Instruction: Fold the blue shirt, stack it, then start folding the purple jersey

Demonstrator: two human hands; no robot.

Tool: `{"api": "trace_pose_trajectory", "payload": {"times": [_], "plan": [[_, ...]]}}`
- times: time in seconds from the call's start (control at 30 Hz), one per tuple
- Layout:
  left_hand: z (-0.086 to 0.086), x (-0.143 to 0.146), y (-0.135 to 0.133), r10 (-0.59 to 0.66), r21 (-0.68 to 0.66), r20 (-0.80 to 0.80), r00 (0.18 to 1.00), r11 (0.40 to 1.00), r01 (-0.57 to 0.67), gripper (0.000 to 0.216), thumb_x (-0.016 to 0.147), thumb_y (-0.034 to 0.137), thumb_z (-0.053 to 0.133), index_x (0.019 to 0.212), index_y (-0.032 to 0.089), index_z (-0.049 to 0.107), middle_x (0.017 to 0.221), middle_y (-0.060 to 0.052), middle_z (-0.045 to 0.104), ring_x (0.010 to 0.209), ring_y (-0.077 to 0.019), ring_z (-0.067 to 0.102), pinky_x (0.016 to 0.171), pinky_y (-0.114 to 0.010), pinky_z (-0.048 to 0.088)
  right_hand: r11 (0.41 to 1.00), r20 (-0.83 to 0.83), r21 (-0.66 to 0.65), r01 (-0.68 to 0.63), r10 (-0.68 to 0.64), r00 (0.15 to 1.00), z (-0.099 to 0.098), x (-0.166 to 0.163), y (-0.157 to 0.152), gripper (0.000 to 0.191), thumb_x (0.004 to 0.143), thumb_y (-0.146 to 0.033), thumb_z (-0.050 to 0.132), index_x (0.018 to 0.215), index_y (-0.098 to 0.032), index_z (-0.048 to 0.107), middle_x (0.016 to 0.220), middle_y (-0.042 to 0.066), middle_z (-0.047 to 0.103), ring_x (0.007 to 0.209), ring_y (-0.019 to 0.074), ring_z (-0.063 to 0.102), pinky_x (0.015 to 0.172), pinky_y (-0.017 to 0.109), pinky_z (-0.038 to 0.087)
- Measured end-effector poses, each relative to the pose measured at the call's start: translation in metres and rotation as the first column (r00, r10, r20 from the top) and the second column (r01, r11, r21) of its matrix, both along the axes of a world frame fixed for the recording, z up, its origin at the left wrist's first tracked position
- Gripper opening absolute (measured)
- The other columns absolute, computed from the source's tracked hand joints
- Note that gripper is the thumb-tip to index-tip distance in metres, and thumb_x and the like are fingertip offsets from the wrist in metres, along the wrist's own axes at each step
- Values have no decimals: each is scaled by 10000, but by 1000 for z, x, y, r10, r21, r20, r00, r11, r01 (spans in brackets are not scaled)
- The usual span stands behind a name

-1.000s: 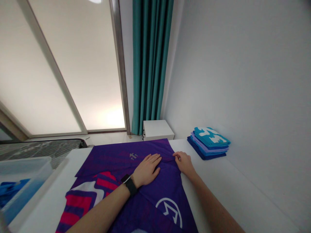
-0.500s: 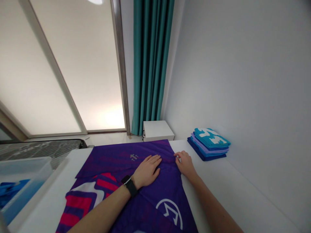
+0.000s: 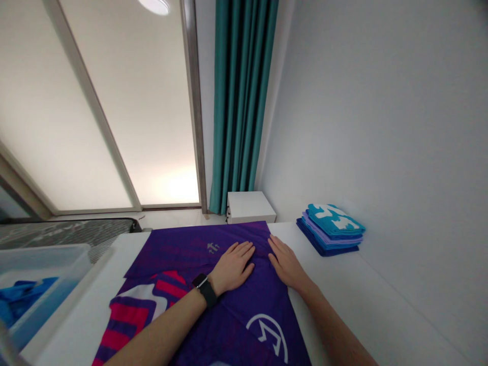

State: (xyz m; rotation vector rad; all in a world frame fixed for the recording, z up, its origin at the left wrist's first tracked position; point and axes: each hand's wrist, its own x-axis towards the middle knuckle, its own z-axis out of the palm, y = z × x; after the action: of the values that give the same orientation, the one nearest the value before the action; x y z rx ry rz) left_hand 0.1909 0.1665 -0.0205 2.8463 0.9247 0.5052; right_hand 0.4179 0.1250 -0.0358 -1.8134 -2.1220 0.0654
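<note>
A purple T-shirt point(image 3: 263, 300) with red and white stripes at the left and a white circular logo lies spread on the white table point(image 3: 339, 315). Its far part is folded over and shows small grey arrows. My left hand point(image 3: 232, 267), with a dark watch point(image 3: 205, 290) on the wrist, rests flat on the cloth near the middle, fingers stretched out. At the right edge of the shirt, my right hand point(image 3: 287, 262) lies with its fingers extended on the fabric. Both hands press on the cloth without gripping it.
Folded clothes point(image 3: 331, 229) in blue, lilac and teal are stacked at the back right by the wall. To the left stands a clear plastic bin point(image 3: 72, 269) with blue cloth point(image 3: 26, 297) inside. A white cabinet point(image 3: 249, 206) is beyond the table, before a green curtain point(image 3: 244, 112).
My right hand has gone from a pinch at the shirt's right edge to lying with fingers straightened on the cloth. My left hand stays in place. The view has shifted slightly.
</note>
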Motion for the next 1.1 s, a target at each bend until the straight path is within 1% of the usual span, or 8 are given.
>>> {"api": "trace_pose_trajectory", "payload": {"times": [0.13, 0.3, 0.4, 0.63, 0.73, 0.87, 1.0, 1.1], "plan": [[-2, -3, 3, 31, -6, -42, 999, 999, -32, 509, 972, 396, 380, 1438, 194, 412, 1509, -96, 408, 1407, -218, 349, 1168, -446, 264, 992, 43, -123, -5, 11, 999, 3, -9, -5, 531, 989, -356, 259, 1458, -150, 396, 1544, 95, 329, 1432, 206, 276, 1177, 462, 171], [-5, -4, 2, 32, -7, -58, 998, 999, -33, 519, 979, 411, 364, 1441, 179, 409, 1514, -103, 395, 1414, -222, 335, 1165, -457, 266, 999, 74, -43, -29, 32, 997, 11, -18, 1, 516, 983, -287, 253, 1454, -139, 405, 1537, 109, 338, 1430, 204, 282, 1176, 456, 182], [-7, -4, 2, 35, 9, -44, 998, 999, -35, 518, 982, 417, 357, 1441, 184, 410, 1512, -102, 398, 1415, -221, 332, 1167, -453, 262, 995, 93, -3, -99, 99, 991, 14, -21, 15, 517, 981, -255, 240, 1463, -140, 389, 1543, 105, 326, 1429, 204, 283, 1171, 441, 207], [-12, -4, 3, 43, 35, -38, 998, 999, -41, 513, 983, 426, 343, 1438, 201, 416, 1504, -92, 417, 1404, -227, 352, 1165, -451, 258, 989, 119, -41, -143, 147, 982, 12, -30, 68, 558, 926, -127, 254, 1471, -132, 374, 1547, 107, 320, 1435, 204, 267, 1172, 435, 205], [-12, -4, 3, 47, 36, -39, 998, 998, -45, 514, 979, 433, 353, 1435, 204, 419, 1500, -88, 425, 1400, -226, 358, 1163, -447, 263, 990, 127, -93, -107, 119, 985, 7, -35, 83, 534, 958, -209, 262, 1477, -134, 359, 1552, 108, 308, 1438, 218, 261, 1171, 458, 187], [-9, -4, 1, 59, 30, -60, 996, 998, -58, 515, 978, 422, 363, 1433, 189, 422, 1504, -96, 416, 1402, -228, 355, 1159, -454, 271, 992, 136, -127, 14, 3, 991, 0, -33, 90, 561, 993, -376, 241, 1489, -131, 331, 1554, 126, 291, 1447, 236, 232, 1173, 503, 117], [-8, -4, 1, 53, 33, -39, 998, 998, -52, 504, 977, 426, 364, 1430, 215, 424, 1503, -84, 422, 1396, -223, 366, 1157, -453, 275, 980, 123, -148, 131, -113, 986, -3, -27, 93, 594, 986, -425, 233, 1497, -134, 315, 1563, 124, 269, 1456, 248, 199, 1169, 516, 101], [-9, -5, 1, 55, 31, -20, 998, 998, -54, 498, 984, 429, 345, 1434, 227, 419, 1506, -76, 418, 1400, -215, 359, 1160, -444, 267, 974, 113, -152, 169, -153, 982, -6, -24, 94, 609, 980, -433, 234, 1499, -122, 306, 1569, 126, 257, 1455, 253, 200, 1167, 511, 114]]}}
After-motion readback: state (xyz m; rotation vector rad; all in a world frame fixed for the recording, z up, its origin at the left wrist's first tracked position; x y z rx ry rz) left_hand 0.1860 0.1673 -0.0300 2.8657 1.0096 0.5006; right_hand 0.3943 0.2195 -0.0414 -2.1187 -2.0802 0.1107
